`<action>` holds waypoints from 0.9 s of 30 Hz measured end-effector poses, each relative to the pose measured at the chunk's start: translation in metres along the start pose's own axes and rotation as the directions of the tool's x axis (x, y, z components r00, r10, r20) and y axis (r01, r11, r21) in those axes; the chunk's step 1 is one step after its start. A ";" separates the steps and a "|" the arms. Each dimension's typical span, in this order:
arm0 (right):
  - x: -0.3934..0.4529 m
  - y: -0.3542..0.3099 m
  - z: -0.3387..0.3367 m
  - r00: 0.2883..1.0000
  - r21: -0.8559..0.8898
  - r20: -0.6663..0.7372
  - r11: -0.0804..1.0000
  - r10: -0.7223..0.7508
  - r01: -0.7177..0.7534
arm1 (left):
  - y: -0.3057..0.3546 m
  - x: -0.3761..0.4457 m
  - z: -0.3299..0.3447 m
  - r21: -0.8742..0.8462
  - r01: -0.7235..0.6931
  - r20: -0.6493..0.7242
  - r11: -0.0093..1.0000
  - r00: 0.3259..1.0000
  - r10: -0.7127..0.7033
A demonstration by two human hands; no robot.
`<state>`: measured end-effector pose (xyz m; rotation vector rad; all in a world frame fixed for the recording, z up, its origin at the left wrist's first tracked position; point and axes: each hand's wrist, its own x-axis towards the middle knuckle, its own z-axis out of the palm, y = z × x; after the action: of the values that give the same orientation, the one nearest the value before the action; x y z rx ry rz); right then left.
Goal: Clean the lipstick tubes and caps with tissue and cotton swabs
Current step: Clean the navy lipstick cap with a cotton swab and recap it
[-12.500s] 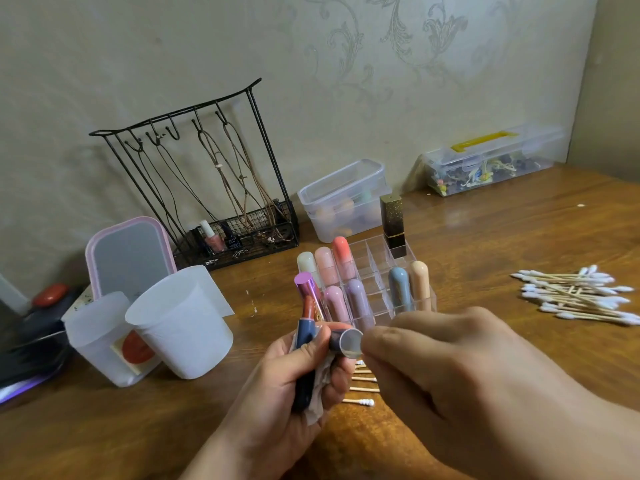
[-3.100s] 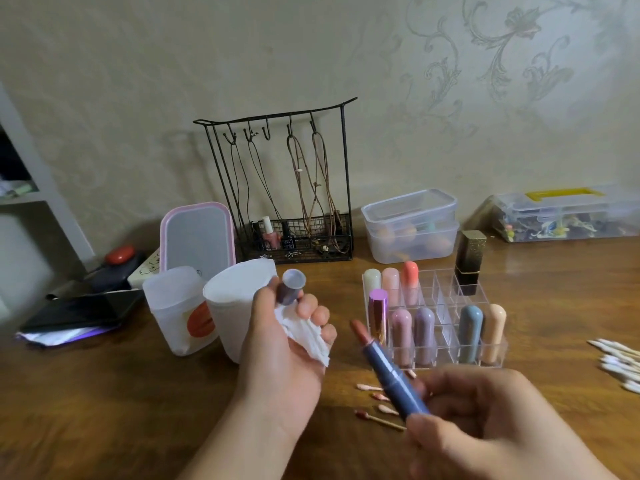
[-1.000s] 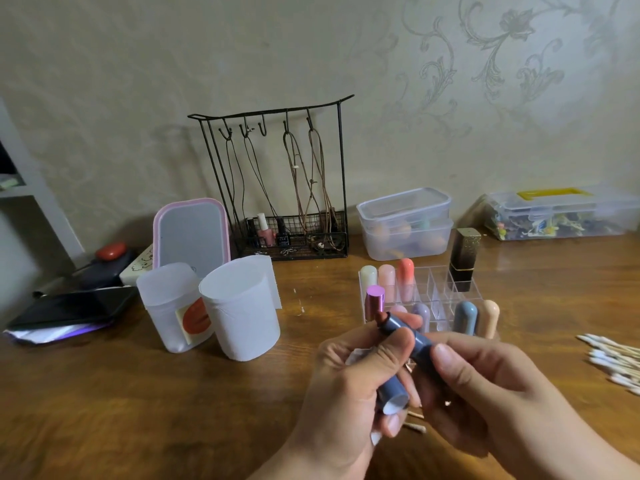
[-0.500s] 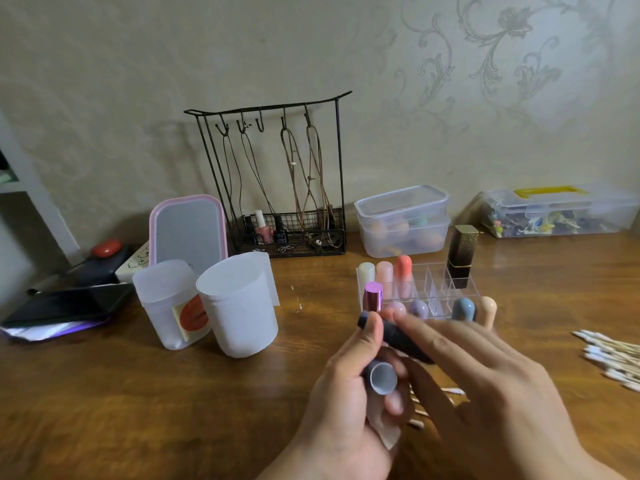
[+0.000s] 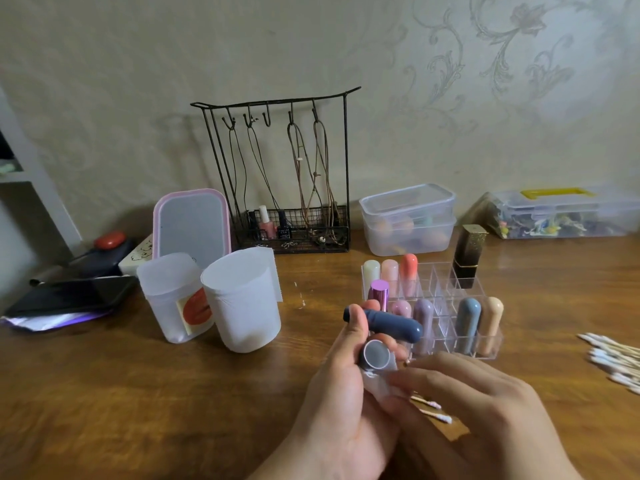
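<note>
Your right hand (image 5: 481, 410) has let go of the navy lipstick tube (image 5: 388, 323), so the left hand (image 5: 349, 386) now grips tube, cap (image 5: 375, 355) and tissue (image 5: 379, 386) while right fingers, loosely spread, reach the tissue: cap wipe looks next.

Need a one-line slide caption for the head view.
Left hand holds a dark blue lipstick tube, its cap and tissue; right hand reaches in.
</note>
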<state>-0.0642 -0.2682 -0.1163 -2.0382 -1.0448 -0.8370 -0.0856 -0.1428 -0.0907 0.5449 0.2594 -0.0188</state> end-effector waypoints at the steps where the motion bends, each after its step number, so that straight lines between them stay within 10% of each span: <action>1: 0.000 -0.001 -0.001 1.000 0.016 0.000 0.999 0.028 -0.028 | 0.000 0.000 -0.001 0.009 -0.001 0.019 1.000 1.000 0.000; 15: -0.005 -0.003 0.007 0.993 0.092 0.022 0.989 -0.115 0.112 | 0.003 0.010 -0.010 0.075 -0.069 -0.032 0.995 0.997 0.072; 21: -0.007 0.005 0.013 0.977 0.358 0.213 0.930 0.003 -0.081 | -0.003 0.012 -0.013 0.077 -0.117 -0.039 0.990 0.992 0.120; 27: -0.010 0.002 0.016 0.968 0.267 0.248 0.958 0.033 -0.101 | -0.003 0.010 -0.012 0.210 -0.232 -0.088 0.950 0.963 0.255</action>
<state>-0.0632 -0.2602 -0.1335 -1.9513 -1.1458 -0.3856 -0.0786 -0.1390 -0.1047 0.7748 0.3023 0.2302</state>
